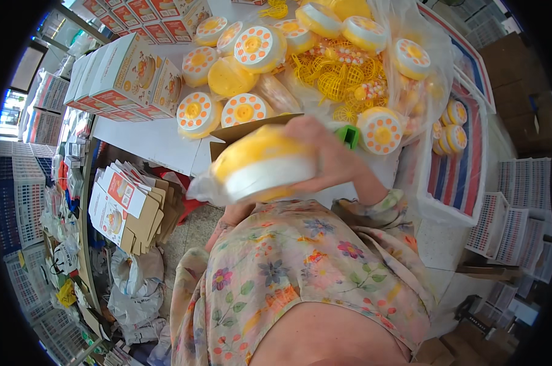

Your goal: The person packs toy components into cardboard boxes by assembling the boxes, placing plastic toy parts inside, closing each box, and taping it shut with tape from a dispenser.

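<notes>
Your right hand (331, 152) is curled around the right end of the yellow-white drum (267, 161); its long axis runs left to right, before the cardboard flap (242, 130). Your left hand (235, 213) is mostly hidden; its grip I cannot tell.

The held yellow-and-white drum (267, 165) is smooth plastic; its wrap (206, 188) is thin, wrinkled clear film. Yellow cage balls (334, 84): openwork plastic. Large bag (437, 39): transparent, glossy, creased film. Boxes (120, 76): smooth printed card. Folded cartons (143, 222): matt brown cardboard, printed outer faces. Garment (312, 262): matt cloth.
</notes>
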Tool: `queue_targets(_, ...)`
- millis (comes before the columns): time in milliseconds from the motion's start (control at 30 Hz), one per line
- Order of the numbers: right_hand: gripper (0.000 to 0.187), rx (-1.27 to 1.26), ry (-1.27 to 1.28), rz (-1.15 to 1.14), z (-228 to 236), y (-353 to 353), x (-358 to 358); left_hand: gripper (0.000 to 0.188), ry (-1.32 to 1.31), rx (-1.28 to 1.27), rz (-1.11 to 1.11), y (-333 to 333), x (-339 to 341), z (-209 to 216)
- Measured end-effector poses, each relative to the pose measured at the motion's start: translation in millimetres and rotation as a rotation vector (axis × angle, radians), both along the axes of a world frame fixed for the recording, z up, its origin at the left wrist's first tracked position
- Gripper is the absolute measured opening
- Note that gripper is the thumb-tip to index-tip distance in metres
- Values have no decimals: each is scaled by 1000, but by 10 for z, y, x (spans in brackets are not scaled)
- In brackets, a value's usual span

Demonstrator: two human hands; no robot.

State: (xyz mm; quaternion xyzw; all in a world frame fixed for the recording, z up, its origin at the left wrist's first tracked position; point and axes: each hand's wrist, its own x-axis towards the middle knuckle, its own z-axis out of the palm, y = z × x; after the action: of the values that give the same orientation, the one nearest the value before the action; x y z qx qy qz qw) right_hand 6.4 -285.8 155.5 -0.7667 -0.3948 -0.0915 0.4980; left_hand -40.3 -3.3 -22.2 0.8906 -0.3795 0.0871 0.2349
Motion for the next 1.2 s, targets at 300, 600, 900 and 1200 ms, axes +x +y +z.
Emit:
queue_targets(300, 54, -531, -282, -259, -799, 661, 75, 48, 197, 125, -50, -146, -39, 332)
queue_targets(600, 24, -97, 86, -695, -678, -680, 545, 60, 322, 200, 117, -247, 35, 292)
queue_targets(900, 64, -998, 300, -1306, -2421, -2460, 1389, 60, 378, 241, 131, -274, 68, 323)
queue_targets(1200, 68, -712, 412, -1096, -2621, -2691, 1425, 57, 651, 216, 198, -302, 139, 505)
